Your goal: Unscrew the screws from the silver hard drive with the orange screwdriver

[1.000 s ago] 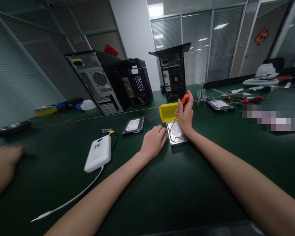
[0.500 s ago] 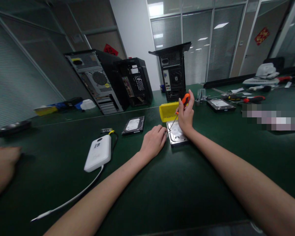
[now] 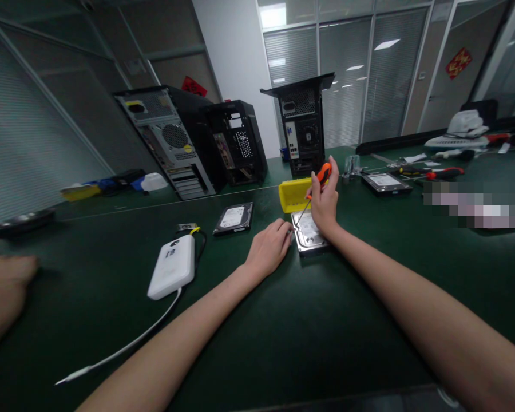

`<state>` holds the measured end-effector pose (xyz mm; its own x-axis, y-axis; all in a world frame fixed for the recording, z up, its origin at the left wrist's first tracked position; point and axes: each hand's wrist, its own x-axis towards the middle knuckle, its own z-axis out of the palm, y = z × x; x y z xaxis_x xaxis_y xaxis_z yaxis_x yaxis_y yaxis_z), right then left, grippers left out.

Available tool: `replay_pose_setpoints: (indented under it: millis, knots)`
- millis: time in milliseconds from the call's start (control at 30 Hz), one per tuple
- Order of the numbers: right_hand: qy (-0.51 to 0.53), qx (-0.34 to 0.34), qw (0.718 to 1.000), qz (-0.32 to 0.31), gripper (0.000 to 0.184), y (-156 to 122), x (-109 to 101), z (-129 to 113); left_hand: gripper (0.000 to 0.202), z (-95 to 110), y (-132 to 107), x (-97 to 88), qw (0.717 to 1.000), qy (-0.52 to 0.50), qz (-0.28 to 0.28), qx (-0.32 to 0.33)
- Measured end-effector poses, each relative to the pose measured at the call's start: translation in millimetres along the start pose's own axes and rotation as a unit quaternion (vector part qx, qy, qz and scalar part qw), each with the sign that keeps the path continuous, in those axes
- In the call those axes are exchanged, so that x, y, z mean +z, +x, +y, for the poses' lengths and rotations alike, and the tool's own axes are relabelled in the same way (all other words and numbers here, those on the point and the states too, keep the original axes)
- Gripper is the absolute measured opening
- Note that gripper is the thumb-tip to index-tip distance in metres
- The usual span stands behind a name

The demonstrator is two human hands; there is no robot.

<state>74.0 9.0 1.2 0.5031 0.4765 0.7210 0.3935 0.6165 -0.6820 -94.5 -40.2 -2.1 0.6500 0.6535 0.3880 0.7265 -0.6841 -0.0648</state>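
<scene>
In the head view a silver hard drive (image 3: 309,239) lies flat on the green table. My right hand (image 3: 325,206) is closed around the orange-and-black handle of a screwdriver (image 3: 324,173), whose thin shaft slants down to the left. Its tip meets the upper left part of the drive, near my left fingers. Curled at the drive's left edge, my left hand (image 3: 269,246) grips that side; its fingertips are partly hidden. Directly behind the drive stands a yellow open box (image 3: 294,195), partly covered by my right hand.
Another hard drive (image 3: 234,218) lies left of my hands, beside a white power bank (image 3: 173,266) with a cable. Computer cases (image 3: 300,126) stand at the back. A third drive (image 3: 385,182) and pliers (image 3: 446,173) lie right. Another person's hand (image 3: 6,292) rests at the left edge.
Almost nothing differs. Both hands, the screwdriver and the hard drive keep their places, with only a very slight shift of the whole view.
</scene>
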Motion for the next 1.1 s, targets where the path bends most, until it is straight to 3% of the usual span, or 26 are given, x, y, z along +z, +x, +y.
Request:
replay_pose_setpoints:
  millis: [467,800,1100]
  knots:
    - [-0.033,-0.009,0.999,-0.023,0.062,-0.2,0.3,-0.4,0.021,1.2,0.4,-1.1,1.0,0.017,-0.009,0.0]
    - [-0.037,-0.054,0.998,-0.018,0.059,-1.5,1.1,-0.6,0.023,2.1,-1.1,-3.3,1.0,0.001,0.021,-0.02]
    - [-0.01,-0.053,0.998,-0.035,0.06,-2.3,0.0,-3.8,0.024,2.0,-1.5,-4.5,0.998,0.04,0.045,0.009]
